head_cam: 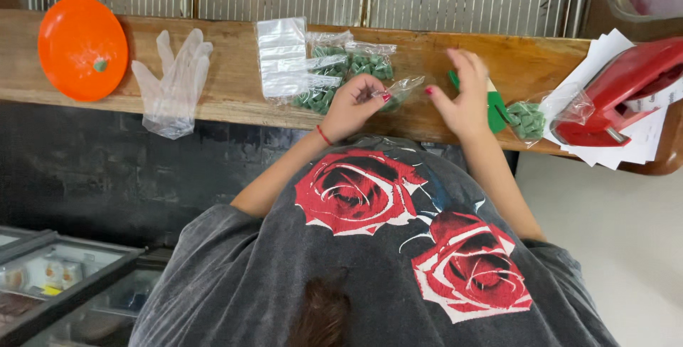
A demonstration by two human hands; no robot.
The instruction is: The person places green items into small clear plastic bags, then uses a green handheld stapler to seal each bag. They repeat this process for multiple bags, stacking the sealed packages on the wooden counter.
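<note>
Hands sit close together over the wooden desk (228,84), and I see them from above, past a grey shirt with red roses. My left hand (356,107) is pinched shut on a small clear bag (400,91) holding green pieces, thumb and forefinger gripping its edge just above the desk's front lip. My right hand (462,94) hovers just beside it, fingers spread and loose, gripping nothing; it partly covers a green tool (496,109) lying on the desk. Behind the left hand lies a stack of empty clear bags (283,55), touching a heap of filled bags (356,64) with the same green pieces. Another filled bag (530,117) rests to the right, near a red stapler (619,94) sitting on white papers (605,55). Well to the left, a clear plastic glove (174,80) lies flat beside an orange lid (82,47). A glass-topped case (57,276) shows at lower left, below desk level.
</note>
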